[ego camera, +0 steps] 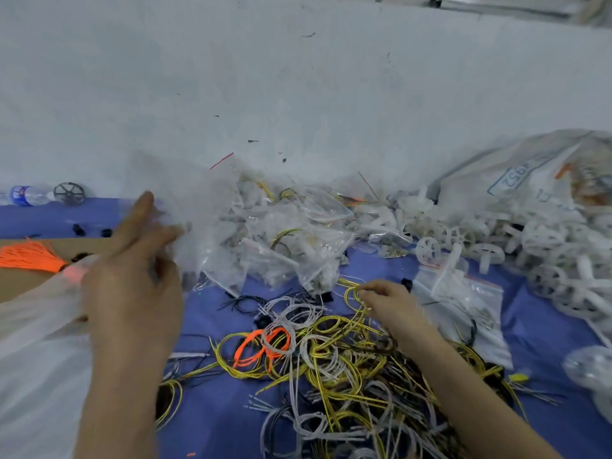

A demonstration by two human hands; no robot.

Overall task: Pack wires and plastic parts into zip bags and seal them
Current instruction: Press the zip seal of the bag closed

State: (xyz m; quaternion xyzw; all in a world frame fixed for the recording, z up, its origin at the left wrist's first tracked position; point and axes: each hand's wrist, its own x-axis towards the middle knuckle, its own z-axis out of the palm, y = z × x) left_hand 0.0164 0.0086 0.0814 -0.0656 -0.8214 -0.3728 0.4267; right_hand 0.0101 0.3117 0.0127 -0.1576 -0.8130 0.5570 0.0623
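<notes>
Yellow, white, orange and black wires (331,359) lie nearest in a loose tangled heap on the blue-covered table (212,422), so I judge much packing is left; the right hand (394,304) pinches a yellow wire coil (352,294) at the heap's far edge; the left hand (132,276), blurred by motion, seems to grip a large translucent bag (39,326) between thumb and fingers, its contents unreadable; just right of the right hand lies a red-striped zip bag (470,293) holding a white plastic piece and some wire, whether sealed I cannot tell; beyond the hands a pile of filled zip bags (281,240) shows wires and pale parts inside, so part of the job looks done; farther right, loose white plastic wheels (546,246) lie unpacked in front of a printed sack (516,167).
</notes>
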